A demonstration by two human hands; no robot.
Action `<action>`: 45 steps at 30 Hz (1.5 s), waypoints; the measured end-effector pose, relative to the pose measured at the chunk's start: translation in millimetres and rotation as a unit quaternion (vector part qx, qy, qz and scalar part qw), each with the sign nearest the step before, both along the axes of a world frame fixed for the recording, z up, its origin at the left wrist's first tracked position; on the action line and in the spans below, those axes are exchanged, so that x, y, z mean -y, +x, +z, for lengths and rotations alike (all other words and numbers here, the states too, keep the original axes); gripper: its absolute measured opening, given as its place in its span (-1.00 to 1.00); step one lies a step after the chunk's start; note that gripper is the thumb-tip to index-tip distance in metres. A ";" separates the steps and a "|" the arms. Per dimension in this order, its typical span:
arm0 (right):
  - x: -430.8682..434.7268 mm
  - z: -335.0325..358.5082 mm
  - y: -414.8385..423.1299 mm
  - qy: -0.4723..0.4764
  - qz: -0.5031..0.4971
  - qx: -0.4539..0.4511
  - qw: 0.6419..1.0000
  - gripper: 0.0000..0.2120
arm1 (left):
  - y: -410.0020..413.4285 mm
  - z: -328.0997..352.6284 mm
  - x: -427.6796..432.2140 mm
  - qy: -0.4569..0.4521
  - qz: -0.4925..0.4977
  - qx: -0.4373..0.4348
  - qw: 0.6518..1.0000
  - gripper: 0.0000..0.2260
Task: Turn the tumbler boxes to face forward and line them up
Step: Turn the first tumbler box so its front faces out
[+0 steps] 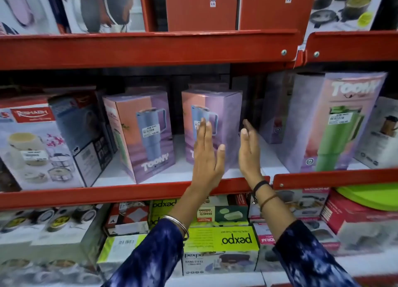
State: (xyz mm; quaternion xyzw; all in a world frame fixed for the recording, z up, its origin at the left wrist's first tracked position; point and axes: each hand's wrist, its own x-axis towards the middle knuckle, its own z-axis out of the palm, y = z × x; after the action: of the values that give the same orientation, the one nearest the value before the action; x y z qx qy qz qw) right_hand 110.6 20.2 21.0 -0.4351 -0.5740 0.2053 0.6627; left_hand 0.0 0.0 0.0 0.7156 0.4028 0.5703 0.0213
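Three pink-and-lilac tumbler boxes stand on the middle shelf. The left box (148,133) shows a blue tumbler and is turned slightly, one side panel visible. The middle box (224,114) also shows a blue tumbler. My left hand (207,153) lies flat and open in front of its face, fingers up. My right hand (249,151) is open just beside its right side, palm toward the box; touch cannot be told. A bigger box (342,122) with a green tumbler stands at the right, near the shelf's front edge, angled.
A red shelf lip (129,191) runs along the front. A cookware box (32,144) stands left of the tumbler boxes, another white box (381,133) at far right. Red boxes (202,8) fill the shelf above, lunch-box cartons (219,241) the one below.
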 end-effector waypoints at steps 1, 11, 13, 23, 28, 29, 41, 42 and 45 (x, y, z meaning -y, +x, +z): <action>-5.2 0.6 1.3 -0.036 0.020 -0.020 0.999 -0.58 | 4.6 -2.3 0.1 -0.027 -0.003 0.023 0.999 -0.45; -24.5 5.0 19.0 -0.059 0.050 -0.013 0.997 -0.67 | 19.4 7.1 -0.4 -0.091 -0.006 0.113 0.989 -0.34; -19.4 12.0 19.7 -0.035 0.061 -0.018 0.997 -0.70 | 13.6 13.5 -1.1 -0.080 -0.021 0.154 0.985 -0.30; -21.8 36.6 18.0 -0.073 0.179 -0.003 0.981 -0.29 | -25.0 26.5 -7.6 -0.049 -0.088 0.241 0.965 -0.40; -26.1 45.2 23.1 -0.108 0.241 0.006 0.965 -0.21 | -39.4 18.7 -18.4 0.013 -0.067 0.207 0.976 -0.48; -27.2 45.2 24.4 -0.105 0.235 0.004 0.966 -0.16 | -40.8 17.0 -19.7 0.020 -0.055 0.196 0.979 -0.51; -14.6 19.3 19.6 -0.031 0.022 -0.036 0.999 -0.60 | -49.0 37.3 -14.4 -0.093 -0.025 0.078 0.992 -0.44; -13.6 16.8 20.5 -0.031 0.010 -0.031 0.999 -0.63 | -52.0 37.3 -14.4 -0.105 -0.030 0.071 0.991 -0.47; -7.2 13.8 16.9 -0.031 -0.002 -0.021 0.999 -0.65 | -58.5 33.9 -15.5 -0.121 -0.049 0.086 0.988 -0.50</action>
State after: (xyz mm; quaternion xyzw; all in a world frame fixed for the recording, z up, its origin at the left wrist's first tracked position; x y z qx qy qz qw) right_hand 127.5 27.4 34.8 -0.4522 -0.5520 0.2310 0.6614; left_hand -58.5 15.5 33.9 0.6747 0.4298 0.5755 0.1701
